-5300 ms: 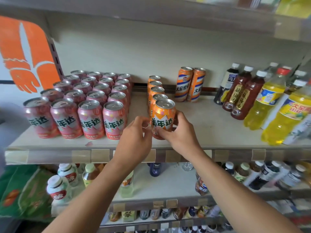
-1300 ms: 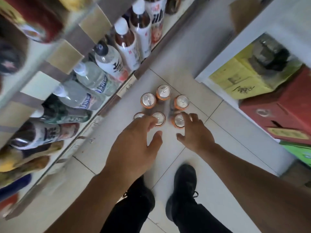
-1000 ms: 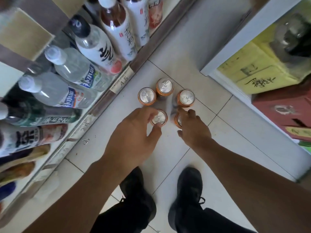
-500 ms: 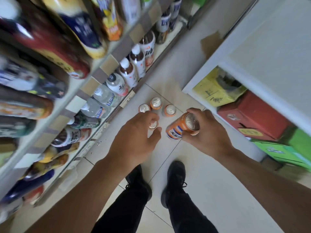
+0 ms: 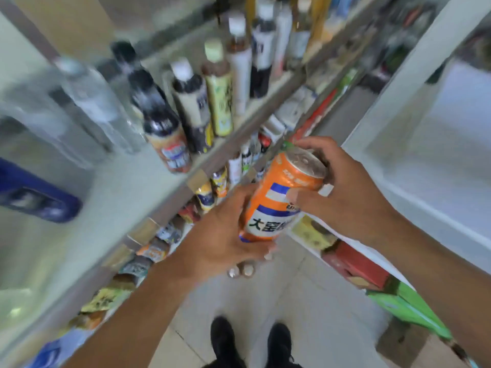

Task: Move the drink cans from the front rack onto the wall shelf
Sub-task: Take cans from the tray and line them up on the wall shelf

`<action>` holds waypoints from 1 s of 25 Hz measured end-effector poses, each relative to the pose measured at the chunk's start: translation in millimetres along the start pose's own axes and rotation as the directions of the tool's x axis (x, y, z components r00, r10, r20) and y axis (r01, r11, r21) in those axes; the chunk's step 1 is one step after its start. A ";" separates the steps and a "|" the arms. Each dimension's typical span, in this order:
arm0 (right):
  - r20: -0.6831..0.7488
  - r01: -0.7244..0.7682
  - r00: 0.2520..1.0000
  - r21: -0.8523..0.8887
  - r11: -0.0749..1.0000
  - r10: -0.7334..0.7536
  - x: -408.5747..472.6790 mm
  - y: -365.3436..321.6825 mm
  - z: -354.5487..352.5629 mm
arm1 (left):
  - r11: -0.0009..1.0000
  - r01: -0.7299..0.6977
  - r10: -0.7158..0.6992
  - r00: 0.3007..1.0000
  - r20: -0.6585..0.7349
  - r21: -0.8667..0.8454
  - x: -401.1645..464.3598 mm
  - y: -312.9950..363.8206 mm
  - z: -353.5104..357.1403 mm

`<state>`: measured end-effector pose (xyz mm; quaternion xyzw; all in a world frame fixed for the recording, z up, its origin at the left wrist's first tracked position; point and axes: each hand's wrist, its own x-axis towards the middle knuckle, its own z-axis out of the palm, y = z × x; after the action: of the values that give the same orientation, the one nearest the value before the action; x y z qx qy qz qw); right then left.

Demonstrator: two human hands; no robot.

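We hold one orange drink can point(image 5: 281, 197) in mid-air between both hands, tilted with its silver top toward the upper right. The right hand point(image 5: 342, 192) grips the upper part, its fingers curled over the rim and its thumb pressed on the label. The left hand point(image 5: 220, 235) cups the base, its fingers wrapped beneath the can. The can is above the tiled floor point(image 5: 265, 301) in the aisle, beside the front edge of the wall shelf point(image 5: 148, 181) but not on it. That shelf edge runs diagonally from lower left to upper right, with a bare strip of board in front of the bottles point(image 5: 186, 102). To the right, the white rack point(image 5: 425, 128) presents a second edge, so the aisle between the two is the only free passage. Below our hands, two more can tops point(image 5: 241, 270) stand on the floor, partly covered by the left hand. Our black shoes point(image 5: 249, 343) are at the bottom edge. The can carries a white band with blue stripes and large dark Chinese characters, of which the first two read 大窑; the rest turn out of view. Smaller lettering near the rim is too blurred to read. Motion blur smears the bottle labels, the price tags and the lower tiers. A red carton point(image 5: 356, 264) and green packaging point(image 5: 409, 306) sit under the white rack, both partly cut off by our right forearm.
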<state>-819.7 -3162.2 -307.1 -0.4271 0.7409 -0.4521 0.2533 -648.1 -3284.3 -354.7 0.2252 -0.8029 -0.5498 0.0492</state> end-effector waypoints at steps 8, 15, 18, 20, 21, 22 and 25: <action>0.024 0.195 0.978 0.271 0.943 -0.209 12.8 -182.2 -28.2 | 0.984 -0.161 0.135 0.956 -0.261 -0.079 -64.0 150.4 -105.7; 0.124 0.234 0.949 0.332 0.914 -0.288 30.1 -245.8 -6.1 | 0.970 -0.242 0.197 0.843 -0.500 -0.025 -84.8 213.1 -156.8; 0.185 0.242 0.929 0.349 0.905 -0.320 51.3 -266.0 -8.2 | 0.972 -0.233 0.172 0.783 -0.598 -0.025 -82.7 227.2 -170.3; 0.226 0.251 0.915 0.332 0.909 -0.335 69.5 -276.0 -5.7 | 0.977 -0.211 0.147 0.739 -0.657 -0.020 -80.0 232.4 -174.0; 0.231 0.264 0.910 0.317 0.911 -0.344 76.8 -279.8 -3.7 | 0.981 -0.192 0.126 0.719 -0.684 -0.021 -79.2 233.9 -175.1; 0.231 0.285 0.905 0.296 0.912 -0.358 85.2 -283.3 -1.1 | 0.984 -0.175 0.108 0.697 -0.709 -0.022 -78.9 235.4 -177.4; 0.254 0.344 0.882 0.226 0.911 -0.396 102.2 -292.1 11.4 | 0.989 -0.142 0.060 0.658 -0.750 -0.046 -80.9 234.6 -185.7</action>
<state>-744.9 -3321.6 -52.3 -0.5998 0.5567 -0.4866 0.3059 -587.3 -3341.4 -56.2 0.3827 -0.6947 -0.4453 0.4155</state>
